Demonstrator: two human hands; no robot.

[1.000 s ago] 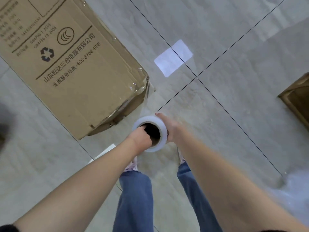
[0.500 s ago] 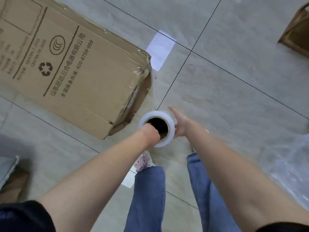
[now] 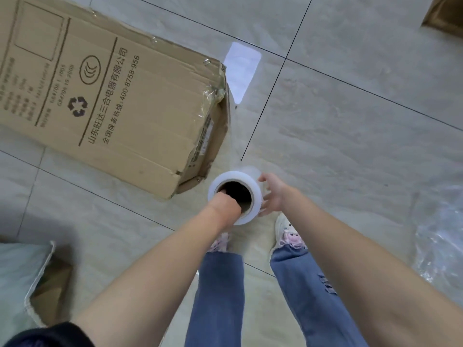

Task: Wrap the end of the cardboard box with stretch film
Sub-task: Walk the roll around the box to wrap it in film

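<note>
The roll of stretch film (image 3: 235, 196) is held upright just off the near corner of the cardboard box (image 3: 120, 106), above the tiled floor (image 3: 350, 121). The fingers of the left hand (image 3: 225, 205) are pushed down into the hollow core, so whether they are curled or spread inside cannot be told. The right hand (image 3: 271, 194) is laid open against the outer side of the roll, fingers spread and not closed around it.

The likeliest trouble is judged to be lost tension. A thin sheet of film appears to run from the roll up to the box's end face, and if the roll is let spin too freely under the open right palm, the film can sag and bunch into a rope instead of lying flat. If it is braked too hard, the film may tear (or the light box may be dragged across the smooth tiles). The crushed corner could also snag the sheet.

The box lies flat on the floor, printed side up, its near end dented, with the flaps gaping slightly. Glossy wrinkles of film are already seen over that end's upper edge, so some wrapping seems done.
</note>
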